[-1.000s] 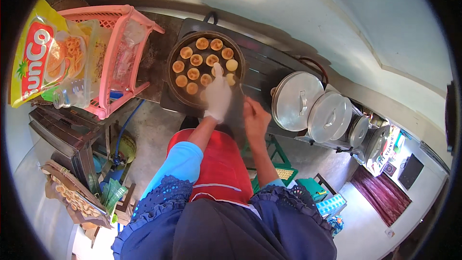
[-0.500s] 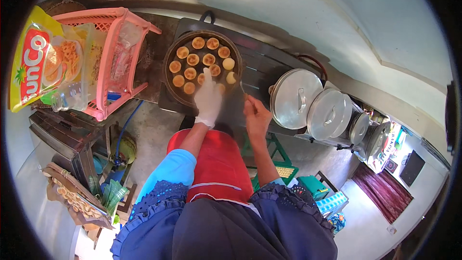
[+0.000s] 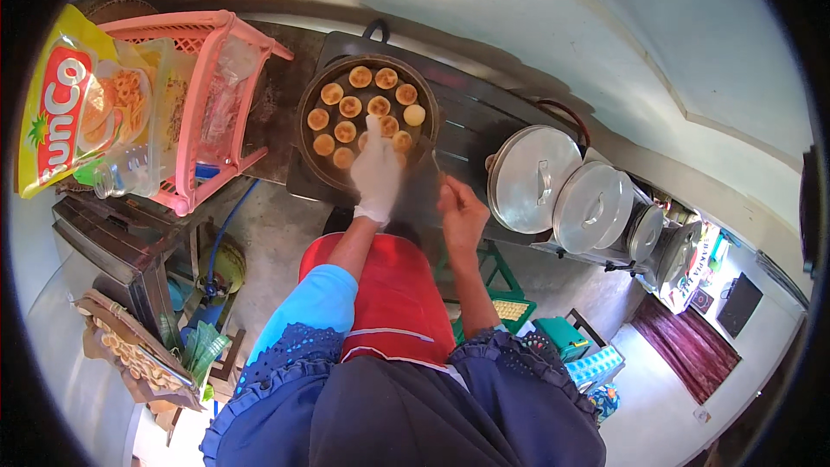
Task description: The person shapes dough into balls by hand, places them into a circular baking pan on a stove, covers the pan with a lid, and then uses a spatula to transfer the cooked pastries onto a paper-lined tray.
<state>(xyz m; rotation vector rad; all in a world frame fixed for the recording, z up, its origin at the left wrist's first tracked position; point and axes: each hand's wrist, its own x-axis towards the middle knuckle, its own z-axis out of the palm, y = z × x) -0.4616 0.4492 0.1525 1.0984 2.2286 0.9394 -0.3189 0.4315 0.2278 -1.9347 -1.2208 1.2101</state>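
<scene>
A round dark pan (image 3: 304,140) holds several small round pastries (image 3: 350,106), most with browned tops. One pale pastry (image 3: 414,115) lies near the pan's right side. My left hand (image 3: 377,175), in a white glove, is over the near part of the pan with a finger stretched forward among the pastries; its other fingers are blurred, and it hides some pastries. At the pan's lower right, my bare right hand (image 3: 461,207) is closed round the handle of a thin spatula-like tool (image 3: 436,160). The tool's tip, at the pan's rim, is hard to make out.
The pan sits on a dark stove (image 3: 484,108) against the wall. Round metal lids (image 3: 534,180) stand to the right. On the left are a pink plastic rack (image 3: 192,112) and a yellow packet (image 3: 52,112). A green stool (image 3: 510,311) stands below.
A second pale pastry at the pan's right no longer shows; a browned one shows close by. The tool has come back toward the rim. My left hand has barely shifted.
</scene>
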